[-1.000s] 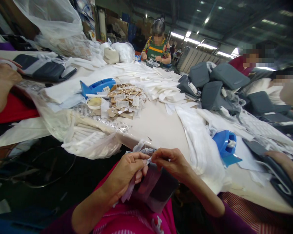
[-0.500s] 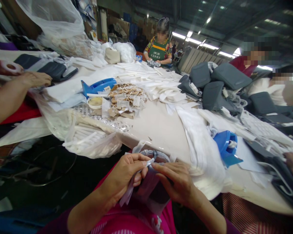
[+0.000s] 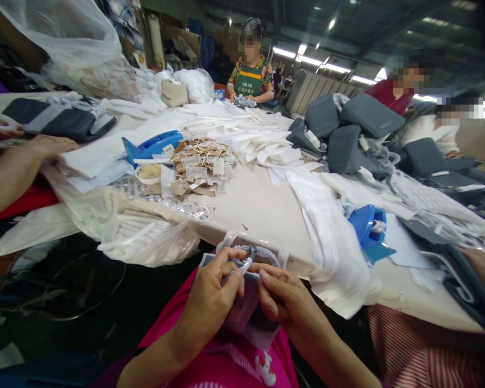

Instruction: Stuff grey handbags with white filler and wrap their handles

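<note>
My left hand [image 3: 211, 296] and my right hand [image 3: 281, 299] meet low in the middle of the view, over my pink top. Both are closed on a dark grey fabric piece [image 3: 248, 312] in a thin clear plastic wrap that rests in my lap at the table's near edge. My left thumb and fingers pinch a small white strip [image 3: 242, 267] at the piece's top edge. My right fingers press against the piece just beside it.
A long work table [image 3: 262, 207] carries white cloth stacks [image 3: 331, 242], a pile of paper tags [image 3: 200, 167], two blue tape dispensers [image 3: 367, 229] and grey fabric cases [image 3: 347, 134]. Another person's arm [image 3: 20, 167] lies at the left. Other people stand at the far and right sides.
My hands have drawn closer over the piece, the right hand sliding down and left against it. The arm at the left has come down onto the table.
</note>
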Demonstrator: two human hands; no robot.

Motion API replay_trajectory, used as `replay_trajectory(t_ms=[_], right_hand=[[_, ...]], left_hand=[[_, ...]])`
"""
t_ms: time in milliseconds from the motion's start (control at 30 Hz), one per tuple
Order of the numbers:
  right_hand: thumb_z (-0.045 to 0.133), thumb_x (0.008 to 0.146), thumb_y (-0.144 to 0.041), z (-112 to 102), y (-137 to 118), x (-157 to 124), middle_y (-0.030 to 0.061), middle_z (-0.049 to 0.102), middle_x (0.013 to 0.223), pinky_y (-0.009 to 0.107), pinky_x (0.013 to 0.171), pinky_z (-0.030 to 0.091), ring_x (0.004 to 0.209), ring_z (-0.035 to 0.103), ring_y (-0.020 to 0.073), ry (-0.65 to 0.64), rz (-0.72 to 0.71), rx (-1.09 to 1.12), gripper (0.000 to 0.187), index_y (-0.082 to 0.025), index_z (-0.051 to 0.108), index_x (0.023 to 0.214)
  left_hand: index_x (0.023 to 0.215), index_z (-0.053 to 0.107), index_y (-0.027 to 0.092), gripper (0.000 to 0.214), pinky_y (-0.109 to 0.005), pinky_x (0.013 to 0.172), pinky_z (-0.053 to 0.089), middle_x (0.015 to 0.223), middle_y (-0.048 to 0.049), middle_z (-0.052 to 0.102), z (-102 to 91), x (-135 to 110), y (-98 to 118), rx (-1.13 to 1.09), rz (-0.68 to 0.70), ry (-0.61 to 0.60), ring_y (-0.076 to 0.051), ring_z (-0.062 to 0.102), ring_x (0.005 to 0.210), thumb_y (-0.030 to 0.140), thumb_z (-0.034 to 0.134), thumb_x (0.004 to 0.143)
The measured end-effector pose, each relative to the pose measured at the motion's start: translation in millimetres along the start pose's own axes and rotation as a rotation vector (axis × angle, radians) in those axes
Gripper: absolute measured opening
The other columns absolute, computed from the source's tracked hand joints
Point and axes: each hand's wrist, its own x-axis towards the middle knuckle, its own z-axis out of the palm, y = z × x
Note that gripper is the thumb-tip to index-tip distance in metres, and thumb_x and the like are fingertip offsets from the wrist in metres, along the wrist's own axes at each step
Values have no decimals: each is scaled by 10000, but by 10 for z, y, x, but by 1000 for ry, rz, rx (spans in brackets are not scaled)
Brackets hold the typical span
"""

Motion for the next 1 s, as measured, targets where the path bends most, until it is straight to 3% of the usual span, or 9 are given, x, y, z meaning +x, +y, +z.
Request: replay_trajectory(t_ms=[100, 267, 367, 433, 500, 600, 767, 867, 1000], right_hand=[[609, 863, -356, 47, 54, 56, -101, 357, 416, 185, 371, 126, 354, 143, 27, -83, 0, 251, 307, -112, 639, 1046], [645, 829, -406, 64, 130, 168, -119, 344, 366, 164, 323, 121, 309, 127, 31, -156, 59, 440, 300, -152, 631, 987], [584, 846, -538, 10, 121, 205, -98, 407, 346, 176, 306, 114, 262, 154, 32, -153, 109, 333, 439, -131, 630, 1002], [499, 851, -643, -41, 85, 212, -71, 460, 357, 180, 306, 113, 248, 197, 36, -119, 145, 238, 578, -108, 624, 1031], [420, 835, -725, -85, 38, 221, -59, 474, 362, 177, 310, 124, 243, 227, 39, -75, 173, 176, 668, -110, 623, 1000], [433, 809, -746, -106, -15, 255, -54, 480, 368, 166, 309, 144, 247, 259, 37, -22, 191, 77, 646, -130, 616, 870], [716, 720, -519, -61, -4, 309, -70, 454, 354, 157, 296, 129, 256, 240, 17, 45, 100, -70, 411, -140, 561, 677], [724, 727, -456, -50, 4, 302, -82, 451, 365, 156, 303, 143, 266, 225, 10, 42, 68, -34, 355, -126, 593, 746], [675, 774, -427, -86, -13, 258, -33, 531, 423, 160, 308, 152, 270, 282, 15, 2, 49, -66, 322, -121, 597, 713]], left_hand=[[1258, 415, 224, 409, -157, 388, 260, 604, 65, 532, 29, -15, -34, -78, -13, -6, -45, 357, 396, 322, 535, 879], [1213, 421, 196, 387, -167, 373, 247, 554, 74, 494, 41, -6, -16, -252, -89, -54, -54, 317, 370, 325, 532, 865], [1246, 448, 218, 420, -187, 445, 353, 579, 46, 550, 14, -12, 9, -104, -13, -6, -98, 459, 443, 285, 557, 846], [1309, 453, 237, 494, -238, 610, 460, 679, -7, 639, -4, -23, 4, 87, 89, 49, -169, 610, 640, 249, 573, 830], [1357, 453, 239, 539, -304, 779, 475, 814, -60, 693, -11, -33, -28, 261, 182, 75, -226, 652, 816, 239, 565, 830], [1351, 494, 218, 515, -352, 864, 452, 902, -101, 701, 0, -40, -107, 381, 270, 24, -254, 650, 843, 268, 549, 842], [1356, 487, 213, 504, -314, 820, 454, 832, -76, 685, 30, -29, -137, 380, 282, 26, -226, 632, 780, 278, 530, 858], [1382, 436, 234, 541, -271, 695, 458, 704, -19, 639, 29, -15, -92, 269, 184, 71, -183, 601, 645, 276, 548, 854], [1288, 429, 227, 450, -225, 495, 407, 667, 22, 600, 14, 10, -56, -23, 9, -31, -118, 510, 470, 343, 542, 868]])
